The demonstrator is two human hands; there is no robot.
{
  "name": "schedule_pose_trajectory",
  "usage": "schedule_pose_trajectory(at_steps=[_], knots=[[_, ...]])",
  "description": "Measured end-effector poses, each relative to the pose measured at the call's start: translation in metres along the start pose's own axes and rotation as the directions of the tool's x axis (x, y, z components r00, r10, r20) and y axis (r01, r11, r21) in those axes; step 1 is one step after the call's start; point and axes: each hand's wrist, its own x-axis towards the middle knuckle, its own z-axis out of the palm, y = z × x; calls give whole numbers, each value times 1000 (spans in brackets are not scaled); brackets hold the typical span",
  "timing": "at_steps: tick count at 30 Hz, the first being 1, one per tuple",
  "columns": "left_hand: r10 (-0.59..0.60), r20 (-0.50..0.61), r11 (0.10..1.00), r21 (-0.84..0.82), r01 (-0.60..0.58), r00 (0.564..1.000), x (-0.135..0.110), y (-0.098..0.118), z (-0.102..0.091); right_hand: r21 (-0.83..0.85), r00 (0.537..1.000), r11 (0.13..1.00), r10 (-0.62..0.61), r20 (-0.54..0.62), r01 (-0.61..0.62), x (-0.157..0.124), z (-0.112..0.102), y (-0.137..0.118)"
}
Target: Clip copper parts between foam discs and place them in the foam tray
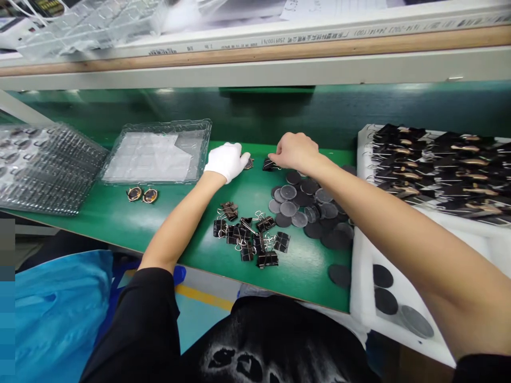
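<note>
My left hand (227, 161), in a white glove, has its fingers curled at a small round gold-rimmed piece (249, 164) like a watch case, which shows past the thumb. My bare right hand (296, 150) is closed, its fingertips on a black binder clip (270, 164) just above the green table. A heap of black binder clips (243, 234) with silver handles lies nearer to me, between my forearms. Black and grey discs (288, 208) are piled below my right wrist. Two more gold-rimmed round pieces (142, 194) lie left of my left forearm.
A clear plastic tray (205, 141) with white sheets sits behind my left forearm. Stacked clear trays (48, 170) stand at far left. On the right, a white foam box (362, 175) holds rows of clipped pieces and loose discs. A shelf edge (255, 74) runs across the back.
</note>
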Motion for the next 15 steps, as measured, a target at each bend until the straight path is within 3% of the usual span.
schedule_pose_trajectory(at_steps=[3, 5, 7, 9, 15], knots=[[36, -2, 997, -70, -36, 999, -2, 1, 0, 78, 992, 997, 8, -125, 1, 11, 4, -6], [132, 90, 987, -104, -123, 987, -1, -4, -4, 182, 980, 982, 78, -185, -44, 22, 12, -11], [251, 218, 966, -116, -230, 943, 1, -12, -8, 239, 974, 964, 159, -162, -118, 32, 25, -15], [321, 267, 947, -119, -299, 909, 4, -18, -9, 253, 973, 952, 204, -110, -171, 40, 38, -15], [347, 164, 923, -237, -305, 923, 9, -21, 7, 201, 994, 978, 66, -85, -48, 36, 53, 1]])
